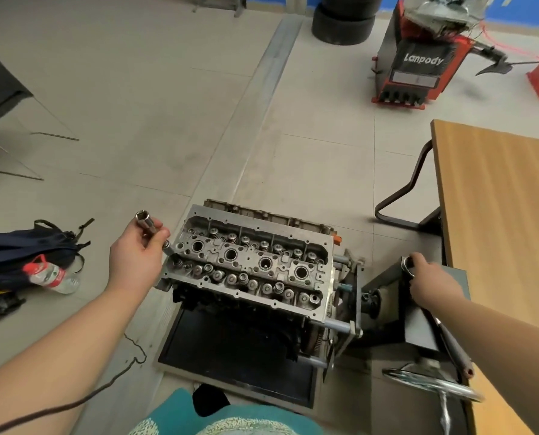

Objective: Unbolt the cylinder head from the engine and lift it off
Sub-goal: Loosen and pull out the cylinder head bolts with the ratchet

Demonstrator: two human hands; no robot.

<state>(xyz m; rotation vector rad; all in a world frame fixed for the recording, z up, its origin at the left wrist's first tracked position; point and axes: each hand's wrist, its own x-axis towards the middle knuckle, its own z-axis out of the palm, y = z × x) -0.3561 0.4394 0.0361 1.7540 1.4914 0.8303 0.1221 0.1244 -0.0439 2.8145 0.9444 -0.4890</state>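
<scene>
Head view:

- Cylinder head (249, 262): bare metal casting with four round plug wells and two rows of valve springs exposed; it sits on top of the engine (240, 312), centre of frame, still in place on the block.
- Engine: dark block carried on an engine stand (350, 296) at its right end; a black drip tray (230, 362) lies on the floor beneath it.
- Left hand (136, 259): at the left end of the cylinder head, fingers curled round a long chrome socket (146, 221) whose open end points up and away from the person; a second small metal piece shows just below the fingertips, too small to name.
- Right hand (431, 284): fingers curled over a ringed metal part (407, 267) on top of the stand's grey box (419, 312), well apart from the cylinder head.
- Handwheel (431, 384): chrome, at the near side of the stand, below the right forearm.
- Bench (497, 215): wood-topped, at the right edge of frame, beside the stand.
- Backpack (26, 249): dark, on the tiled floor at left, with a plastic bottle (51, 276) with a red cap lying against it.
- Tyre changer (415, 61): red and black, far right, marked "Lanpody"; stacked tyres (345, 20) stand to its left.
</scene>
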